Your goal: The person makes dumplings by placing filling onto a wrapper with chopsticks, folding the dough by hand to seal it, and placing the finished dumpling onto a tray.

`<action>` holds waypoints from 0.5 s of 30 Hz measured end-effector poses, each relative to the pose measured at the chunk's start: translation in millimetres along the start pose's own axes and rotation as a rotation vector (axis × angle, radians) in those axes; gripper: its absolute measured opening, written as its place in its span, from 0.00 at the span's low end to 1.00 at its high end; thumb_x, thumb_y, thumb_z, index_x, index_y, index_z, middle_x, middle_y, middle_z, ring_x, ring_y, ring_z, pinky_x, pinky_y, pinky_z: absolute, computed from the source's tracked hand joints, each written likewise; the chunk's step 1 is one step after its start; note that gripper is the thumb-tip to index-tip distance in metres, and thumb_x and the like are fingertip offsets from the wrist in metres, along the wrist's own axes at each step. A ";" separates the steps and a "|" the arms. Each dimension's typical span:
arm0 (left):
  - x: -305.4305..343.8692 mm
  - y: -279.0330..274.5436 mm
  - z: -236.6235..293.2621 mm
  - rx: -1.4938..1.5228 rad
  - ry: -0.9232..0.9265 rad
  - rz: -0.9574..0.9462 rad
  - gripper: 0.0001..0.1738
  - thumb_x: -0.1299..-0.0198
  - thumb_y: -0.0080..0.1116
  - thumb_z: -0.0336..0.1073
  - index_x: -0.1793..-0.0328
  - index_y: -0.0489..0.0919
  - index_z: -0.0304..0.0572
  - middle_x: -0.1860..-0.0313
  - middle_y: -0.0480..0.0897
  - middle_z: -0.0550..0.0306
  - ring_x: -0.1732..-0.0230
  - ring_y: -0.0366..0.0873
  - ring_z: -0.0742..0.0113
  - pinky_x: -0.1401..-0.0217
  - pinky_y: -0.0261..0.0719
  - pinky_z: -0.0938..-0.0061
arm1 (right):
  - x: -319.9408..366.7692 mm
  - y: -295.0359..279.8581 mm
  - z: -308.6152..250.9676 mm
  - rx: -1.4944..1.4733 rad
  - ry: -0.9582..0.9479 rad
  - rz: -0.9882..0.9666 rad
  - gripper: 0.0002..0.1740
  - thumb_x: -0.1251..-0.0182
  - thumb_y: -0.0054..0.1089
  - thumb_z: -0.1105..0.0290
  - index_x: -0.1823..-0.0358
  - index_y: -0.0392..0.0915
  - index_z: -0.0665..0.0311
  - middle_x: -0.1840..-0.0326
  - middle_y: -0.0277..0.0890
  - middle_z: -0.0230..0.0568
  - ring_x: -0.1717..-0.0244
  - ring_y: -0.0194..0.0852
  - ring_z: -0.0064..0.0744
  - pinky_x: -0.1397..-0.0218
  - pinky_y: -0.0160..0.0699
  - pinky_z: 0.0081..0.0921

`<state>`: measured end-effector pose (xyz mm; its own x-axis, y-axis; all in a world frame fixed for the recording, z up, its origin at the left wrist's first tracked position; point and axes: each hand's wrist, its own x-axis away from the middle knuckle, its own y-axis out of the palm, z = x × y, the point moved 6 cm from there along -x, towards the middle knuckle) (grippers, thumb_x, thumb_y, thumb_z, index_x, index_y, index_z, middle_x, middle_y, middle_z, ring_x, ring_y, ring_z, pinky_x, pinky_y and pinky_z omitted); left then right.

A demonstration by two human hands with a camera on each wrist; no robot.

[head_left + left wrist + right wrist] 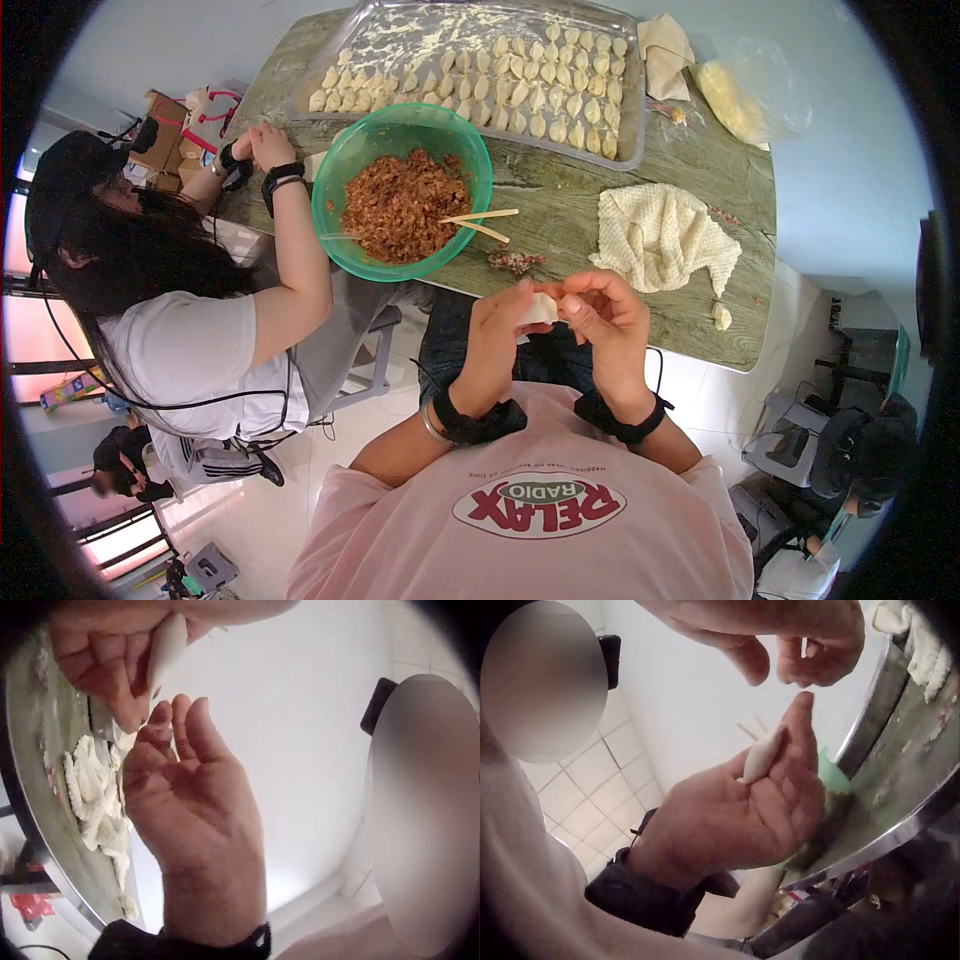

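A pale, folded dumpling (540, 309) lies in my left hand (492, 338), held along the thumb and fingers. In the right wrist view the dumpling (766, 754) shows as a plump half-moon, with the left hand (742, 814) bent around it. My right hand (612, 335) is beside it, fingers loosely bent and holding nothing. In the left wrist view the right hand (199, 784) has its palm exposed, its fingertips near the left fingers. Beyond both hands stands a green bowl (322, 190) of minced filling (405, 205), with chopsticks (482, 215) leaning in it.
A metal tray (635, 140) with rows of dumplings spans the table's far side. On the right are a crumpled cream cloth (665, 235), a small dough piece (721, 316) and a plastic bag (745, 95). Another person (200, 330) sits left of the table (540, 185).
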<state>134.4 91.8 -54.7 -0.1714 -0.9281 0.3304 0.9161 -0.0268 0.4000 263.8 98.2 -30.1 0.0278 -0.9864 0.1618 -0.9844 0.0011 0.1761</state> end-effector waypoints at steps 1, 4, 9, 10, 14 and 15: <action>-0.2 -1.3 0.7 0.067 -0.022 -0.005 0.26 0.31 0.38 0.50 0.45 0.74 0.33 0.53 0.80 0.51 0.59 0.79 0.70 0.58 0.73 0.78 | -1.0 1.4 -0.6 0.000 -0.001 0.000 0.09 0.38 0.59 0.73 0.58 0.75 0.68 0.69 0.76 0.32 0.74 0.69 0.15 0.73 0.67 0.12; -5.9 2.7 -0.9 0.373 -0.118 -0.023 0.27 0.31 0.36 0.52 0.45 0.73 0.36 0.56 0.81 0.52 0.64 0.80 0.67 0.61 0.73 0.75 | -3.2 7.6 -14.5 -0.059 -0.127 0.119 0.14 0.35 0.57 0.67 0.53 0.73 0.68 0.72 0.74 0.29 0.76 0.66 0.15 0.74 0.63 0.10; -4.3 31.4 -3.5 0.744 -0.202 -0.202 0.27 0.30 0.34 0.52 0.43 0.71 0.38 0.57 0.81 0.52 0.70 0.79 0.65 0.65 0.74 0.74 | -4.1 28.2 14.3 -0.658 0.321 -0.176 0.21 0.32 0.51 0.55 0.52 0.72 0.67 0.82 0.62 0.21 0.81 0.59 0.09 0.79 0.56 0.09; -4.2 34.7 -1.4 0.748 -0.193 -0.186 0.26 0.30 0.34 0.51 0.43 0.69 0.37 0.56 0.81 0.48 0.70 0.80 0.65 0.68 0.75 0.76 | -5.1 29.5 21.5 -0.651 0.345 -0.131 0.22 0.33 0.50 0.54 0.52 0.73 0.66 0.85 0.58 0.19 0.85 0.55 0.06 0.83 0.52 0.08; -0.8 36.7 4.8 0.663 -0.213 -0.045 0.23 0.31 0.35 0.48 0.46 0.71 0.36 0.60 0.81 0.51 0.76 0.77 0.66 0.75 0.73 0.76 | -5.0 30.0 28.0 -0.638 0.399 -0.043 0.23 0.34 0.52 0.53 0.54 0.74 0.68 0.85 0.63 0.21 0.88 0.53 0.07 0.86 0.50 0.09; -1.7 35.4 0.6 0.664 -0.212 -0.044 0.23 0.31 0.35 0.48 0.46 0.71 0.36 0.60 0.81 0.51 0.76 0.77 0.66 0.75 0.73 0.76 | -6.5 30.6 28.9 -0.636 0.381 -0.064 0.22 0.34 0.52 0.54 0.56 0.76 0.69 0.85 0.65 0.24 0.89 0.54 0.08 0.87 0.50 0.10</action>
<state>166.9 92.6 -40.6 -0.3320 -0.8373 0.4345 0.5030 0.2325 0.8324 228.5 99.9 -53.8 0.2539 -0.8625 0.4377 -0.6913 0.1547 0.7058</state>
